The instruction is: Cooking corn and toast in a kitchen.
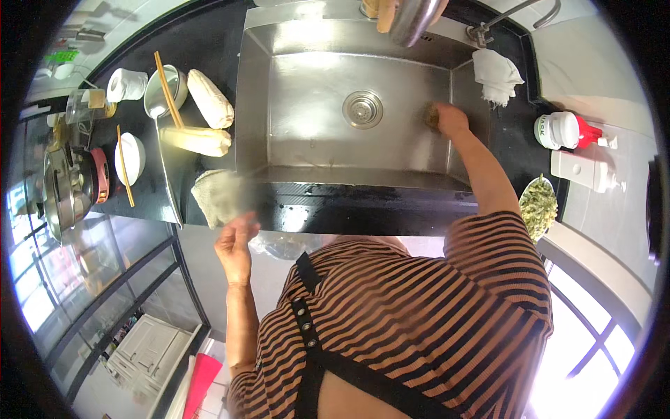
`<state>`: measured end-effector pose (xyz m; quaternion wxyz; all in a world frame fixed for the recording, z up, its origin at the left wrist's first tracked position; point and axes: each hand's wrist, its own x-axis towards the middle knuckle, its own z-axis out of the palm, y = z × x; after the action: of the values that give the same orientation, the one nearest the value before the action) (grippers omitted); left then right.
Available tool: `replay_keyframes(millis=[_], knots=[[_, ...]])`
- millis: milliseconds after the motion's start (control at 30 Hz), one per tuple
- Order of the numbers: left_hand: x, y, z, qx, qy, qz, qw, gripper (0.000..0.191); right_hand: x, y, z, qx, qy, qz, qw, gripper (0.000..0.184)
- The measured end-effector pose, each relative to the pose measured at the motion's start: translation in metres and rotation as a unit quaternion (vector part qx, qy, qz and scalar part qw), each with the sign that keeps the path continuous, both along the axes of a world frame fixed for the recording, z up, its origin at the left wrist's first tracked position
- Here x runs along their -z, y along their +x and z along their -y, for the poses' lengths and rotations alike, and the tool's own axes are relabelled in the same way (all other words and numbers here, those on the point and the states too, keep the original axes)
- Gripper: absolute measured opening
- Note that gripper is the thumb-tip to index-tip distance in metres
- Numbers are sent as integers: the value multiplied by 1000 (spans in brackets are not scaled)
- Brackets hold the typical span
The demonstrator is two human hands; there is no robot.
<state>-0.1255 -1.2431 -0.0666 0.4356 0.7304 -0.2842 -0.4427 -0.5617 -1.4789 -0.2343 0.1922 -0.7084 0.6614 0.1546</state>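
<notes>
My right hand [453, 121] is inside the stainless-steel sink [309, 115], near its right wall. It grips a small brownish scourer [432, 116], blurred by motion, against the metal. My left hand [235, 243] is at the counter's front edge, left of the sink, with fingers bent. Just beyond its fingertips is a pale cloth [213, 196], its right side blurred; whether the fingers hold it is unclear. The round drain strainer [362, 109] shows in the sink floor, and a metal tap [413, 21] hangs over the back rim.
Left on the black counter are two pale corn-like cobs [210, 99], a pot [178, 86] with chopsticks [167, 89], a long-handled ladle [166, 173] and a white bowl [131, 158]. A white cloth [496, 76], jar [555, 130] and dish of chopped greens [539, 209] stand right.
</notes>
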Motion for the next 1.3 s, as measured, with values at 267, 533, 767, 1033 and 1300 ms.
replay_keyframes(millis=[267, 533, 767, 1033, 1300], knots=[[-2, -1, 1, 3, -16, -13, 1000, 20, 42, 6, -71, 37, 191, -50, 980, 29], [2, -4, -9, -23, -3, -25, 999, 19, 97, 158, -67, -190, 201, 110, 955, 25], [3, 3, -13, -43, 12, -5, 999, 19, 68, 294, -63, 7, 209, 274, 939, 22], [3, 15, -22, -56, 19, 10, 998, 21, 6, 307, 5, -53, 96, 313, 943, 48], [6, 17, -30, -78, 52, 6, 996, 23, 69, 359, -9, -171, -56, 294, 939, 27]])
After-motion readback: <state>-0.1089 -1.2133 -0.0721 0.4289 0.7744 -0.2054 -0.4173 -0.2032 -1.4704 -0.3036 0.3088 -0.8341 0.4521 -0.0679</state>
